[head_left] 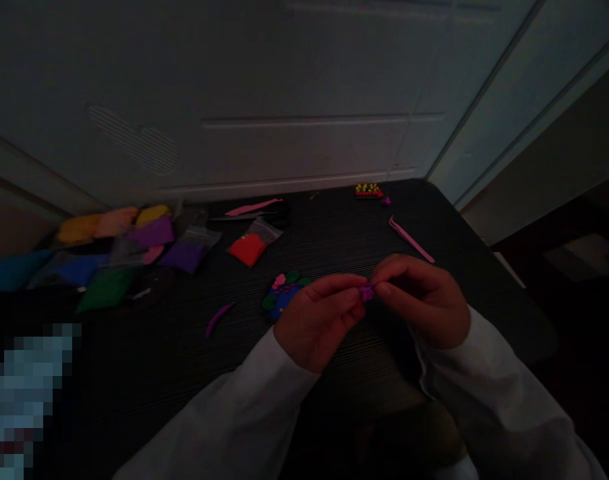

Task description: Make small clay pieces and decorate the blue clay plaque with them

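Observation:
Between the fingertips of both hands is a small lump of purple modelling clay (367, 293). My left hand (322, 317) pinches it from the left. From the right, my right hand (424, 300) closes thumb and forefinger on its edge. Partly behind my left hand lies a blue clay piece (290, 293) with green leaf shapes and a pink flower. A curved strip of purple clay (219, 319) rests on the dark table to the left of that piece.
A pink tool (411, 239) lies beyond my right hand. At the back are a small yellow-topped clay model (368, 191) and scissors (249, 216). A bag of red clay (249, 248) lies mid-table; several colourful clay bags, one green (106, 289), spread leftward. A panelled wall (304, 153) borders the table.

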`<state>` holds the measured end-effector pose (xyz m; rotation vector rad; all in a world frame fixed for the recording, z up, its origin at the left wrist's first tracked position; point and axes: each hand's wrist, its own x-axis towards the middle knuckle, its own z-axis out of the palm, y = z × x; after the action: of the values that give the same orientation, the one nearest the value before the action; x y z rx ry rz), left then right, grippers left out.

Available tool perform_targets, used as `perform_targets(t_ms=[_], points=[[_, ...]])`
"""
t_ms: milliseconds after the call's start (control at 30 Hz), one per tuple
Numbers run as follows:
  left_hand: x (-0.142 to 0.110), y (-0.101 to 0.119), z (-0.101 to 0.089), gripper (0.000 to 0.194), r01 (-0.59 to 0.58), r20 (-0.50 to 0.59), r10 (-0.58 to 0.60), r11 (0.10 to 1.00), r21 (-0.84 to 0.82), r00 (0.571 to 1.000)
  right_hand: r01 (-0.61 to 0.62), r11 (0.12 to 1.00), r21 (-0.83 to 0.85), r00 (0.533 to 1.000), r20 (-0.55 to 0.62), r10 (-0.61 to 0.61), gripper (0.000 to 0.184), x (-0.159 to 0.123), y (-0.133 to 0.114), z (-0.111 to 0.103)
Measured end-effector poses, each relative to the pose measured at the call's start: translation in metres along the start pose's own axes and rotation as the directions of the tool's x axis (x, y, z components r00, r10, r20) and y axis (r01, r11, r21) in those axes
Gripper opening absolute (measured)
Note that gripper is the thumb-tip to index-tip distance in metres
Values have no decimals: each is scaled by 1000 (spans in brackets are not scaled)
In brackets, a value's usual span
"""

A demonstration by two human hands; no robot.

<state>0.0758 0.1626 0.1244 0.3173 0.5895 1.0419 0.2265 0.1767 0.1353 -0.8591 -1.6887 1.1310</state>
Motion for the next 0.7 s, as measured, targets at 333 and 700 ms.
perform_targets(t_ms=[333,700], points=[[-3,1,3,10,54,-14,-55,995,-84,998,39,999,-1,999,-12,-39,14,0,1,1],[-3,1,2,9,80,-15,-80,996,-48,997,137,986,-92,990,-15,-139,15,4,4,0]])
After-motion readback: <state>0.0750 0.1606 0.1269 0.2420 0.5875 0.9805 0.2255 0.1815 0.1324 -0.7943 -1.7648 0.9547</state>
